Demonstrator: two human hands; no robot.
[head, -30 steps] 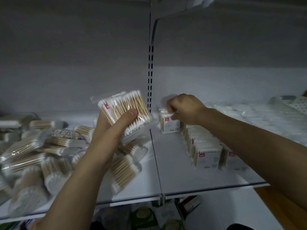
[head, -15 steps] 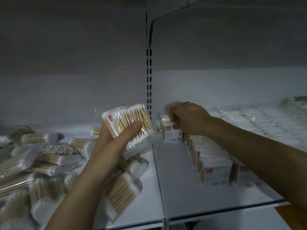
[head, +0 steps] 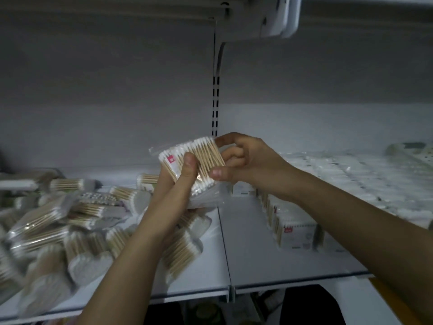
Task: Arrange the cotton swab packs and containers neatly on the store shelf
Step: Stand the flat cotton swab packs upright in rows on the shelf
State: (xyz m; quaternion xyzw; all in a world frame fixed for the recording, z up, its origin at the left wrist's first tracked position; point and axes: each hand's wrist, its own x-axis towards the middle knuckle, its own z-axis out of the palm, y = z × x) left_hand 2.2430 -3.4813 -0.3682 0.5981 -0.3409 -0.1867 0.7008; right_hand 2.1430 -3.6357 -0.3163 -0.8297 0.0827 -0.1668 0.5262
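Note:
A flat clear pack of wooden cotton swabs (head: pixel 206 158) with a small red label is held up in front of the shelf divider. My left hand (head: pixel 178 184) grips a stack of such packs from below, thumb across the top one. My right hand (head: pixel 243 160) pinches the right end of that top pack, forefinger over its far corner and thumb under its near edge. A row of upright swab packs (head: pixel 290 228) stands on the right shelf panel (head: pixel 257 261), running back behind my right forearm.
A loose heap of swab packs (head: pixel 70 228) covers the left shelf panel. White wrapped goods (head: pixel 351 174) lie at the back right, with a pale basket (head: pixel 412 151) at the far right. A slotted upright (head: pixel 215 102) divides the back wall. Darker goods show under the shelf edge.
My right hand has left the upright packs at the back of the row and come left onto the top pack in my left hand. The camera has tilted slightly.

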